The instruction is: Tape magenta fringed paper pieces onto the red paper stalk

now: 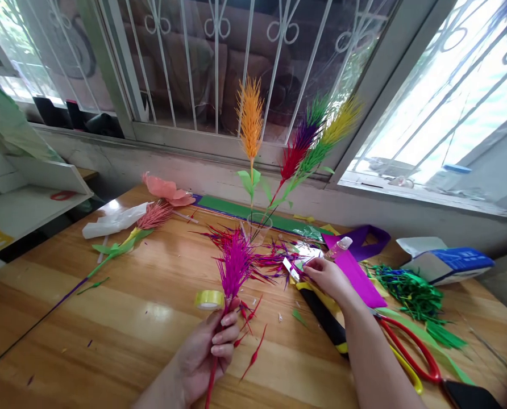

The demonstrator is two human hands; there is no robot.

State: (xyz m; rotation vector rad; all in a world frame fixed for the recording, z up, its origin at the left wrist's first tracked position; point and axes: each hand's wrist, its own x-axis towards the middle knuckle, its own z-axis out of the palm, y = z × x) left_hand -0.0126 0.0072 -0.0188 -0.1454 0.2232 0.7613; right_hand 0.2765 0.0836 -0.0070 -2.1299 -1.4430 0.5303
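A glossy wooden table point(108, 318) with a striped honey-coloured grain fills the lower part of the view and reflects pale daylight. Behind it runs a worn, off-white wall ledge point(160, 156) under a wide window point(219, 62) with white metal bars curled into loops, its dark glass showing brownish shapes. A second barred window point(462, 108) at the right glows very bright, and white shelves point(32, 193) stand at the left edge.

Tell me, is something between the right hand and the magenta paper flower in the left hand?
Only loose red and purple paper slivers lie on the table between the right hand and the magenta flower in the left hand.
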